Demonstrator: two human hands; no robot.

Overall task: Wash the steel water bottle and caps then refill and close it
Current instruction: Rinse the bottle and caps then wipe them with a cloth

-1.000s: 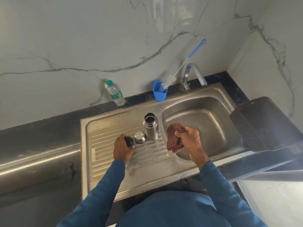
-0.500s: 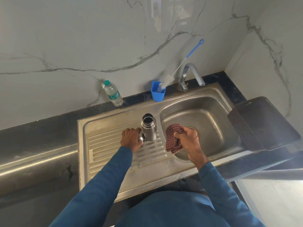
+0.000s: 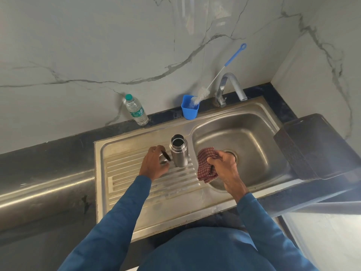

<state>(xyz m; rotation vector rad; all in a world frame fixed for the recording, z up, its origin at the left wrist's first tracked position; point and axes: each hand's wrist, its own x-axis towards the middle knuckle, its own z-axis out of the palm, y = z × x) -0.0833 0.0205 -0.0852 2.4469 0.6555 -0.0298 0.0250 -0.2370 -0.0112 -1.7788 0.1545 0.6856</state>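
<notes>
The steel water bottle (image 3: 179, 151) stands upright and uncapped on the ribbed drainboard (image 3: 136, 184), just left of the sink basin. My left hand (image 3: 154, 163) grips the steel cap (image 3: 164, 157) right beside the bottle, tilted so its dark inside faces the bottle. The small black inner cap is hidden from view. My right hand (image 3: 222, 165) holds a bunched red checked cloth (image 3: 205, 167) over the basin's left rim.
The basin (image 3: 254, 137) has a drain near my right hand. The tap (image 3: 232, 85) rises behind it. A blue cup (image 3: 189, 109) holding a bottle brush (image 3: 203, 92) and a plastic water bottle (image 3: 136, 110) stand at the wall. A dark box (image 3: 320, 147) sits right.
My left hand left the black cap, moved right to the steel cap beside the bottle, gripped it and tipped it up. My right hand kept the cloth in place.
</notes>
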